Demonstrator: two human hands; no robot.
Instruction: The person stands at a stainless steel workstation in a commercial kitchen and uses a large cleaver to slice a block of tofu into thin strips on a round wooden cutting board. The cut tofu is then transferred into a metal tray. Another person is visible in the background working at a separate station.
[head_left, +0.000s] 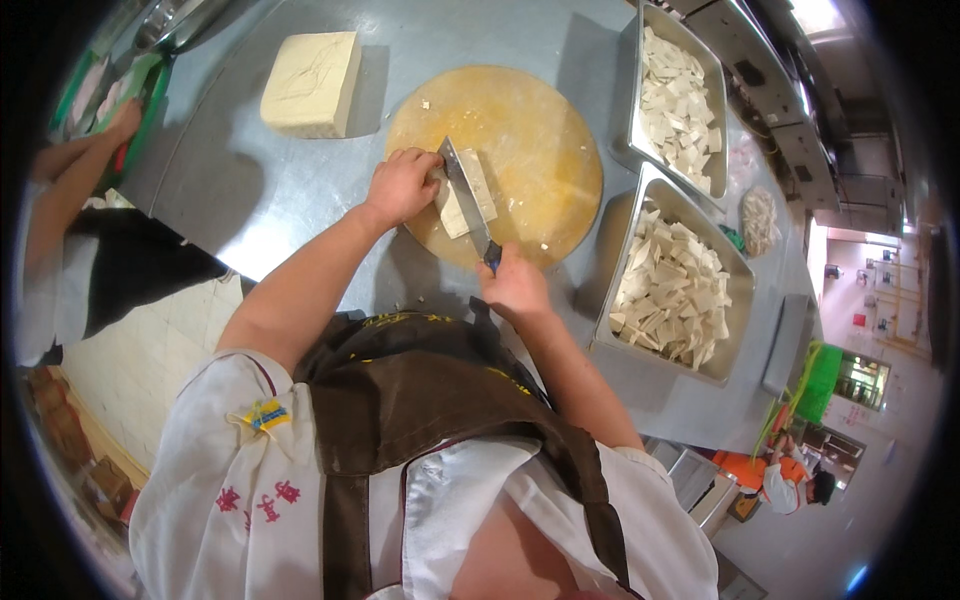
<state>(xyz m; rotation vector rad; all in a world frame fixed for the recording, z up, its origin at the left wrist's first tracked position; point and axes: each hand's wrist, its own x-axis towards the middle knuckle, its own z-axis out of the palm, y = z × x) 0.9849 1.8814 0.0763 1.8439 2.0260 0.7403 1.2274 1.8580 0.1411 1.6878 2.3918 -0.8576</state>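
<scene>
Fingers [502,280] round knife [467,195]; tofu [451,214] beneath

Before you, grey metal table [420,35] across upper frame. On it: round yellowish board [545,170], upper centre; pale block [312,85], upper left; metal pan [628,100], upper right; second pan [740,310], just below; filled bag [760,220], farther right; green tray [155,105], far left.

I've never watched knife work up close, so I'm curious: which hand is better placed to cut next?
Probably the right hand: it holds the knife, which is across the pale slab. The left hand is at the slab's left side, seemingly steadying it.
</scene>
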